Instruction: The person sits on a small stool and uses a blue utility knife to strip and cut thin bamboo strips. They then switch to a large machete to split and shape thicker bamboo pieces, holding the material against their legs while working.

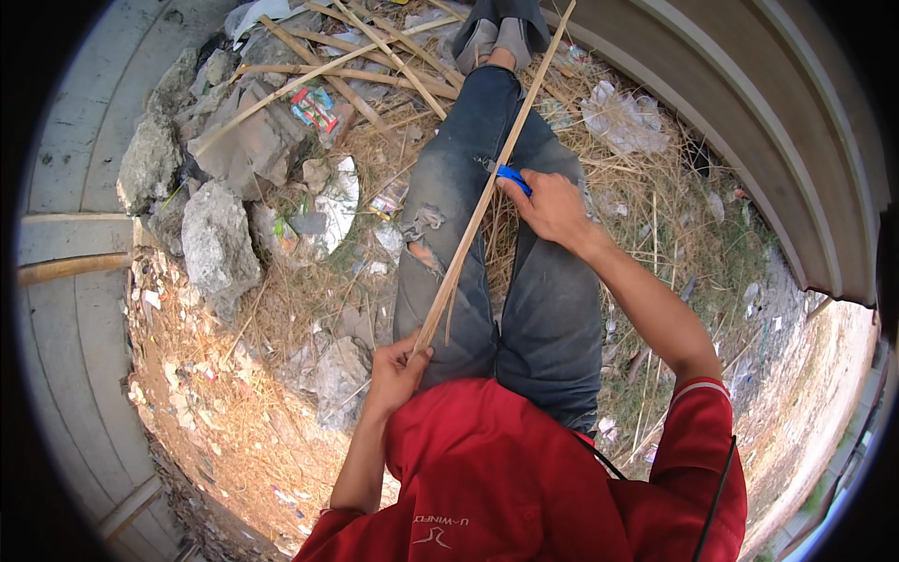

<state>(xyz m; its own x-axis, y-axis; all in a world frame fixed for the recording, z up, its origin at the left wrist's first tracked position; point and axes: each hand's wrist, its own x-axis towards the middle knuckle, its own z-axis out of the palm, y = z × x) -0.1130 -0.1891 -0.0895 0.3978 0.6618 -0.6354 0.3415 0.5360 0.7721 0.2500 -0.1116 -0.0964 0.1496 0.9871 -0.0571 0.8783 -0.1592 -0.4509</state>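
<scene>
A long, thin bamboo strip (473, 229) runs slantwise over my outstretched legs, from my lap up past my shoes. Its near end is pinched in my left hand (398, 375), which rests by my left thigh. A thin sliver hangs loose from the strip just above that hand. My right hand (552, 208) grips a blue-handled utility knife (514, 179) over my knees. The knife's blade meets the strip's edge about halfway along; how deep it sits there cannot be made out.
Several bamboo strips (361, 70) lie crossed beyond my legs at the left. Broken concrete chunks (217, 239) sit left of my legs. Dry grass and litter, including a clear plastic bag (626, 120), cover the ground. Corrugated sheeting (749, 112) curves along the right; grey panels (80, 347) stand left.
</scene>
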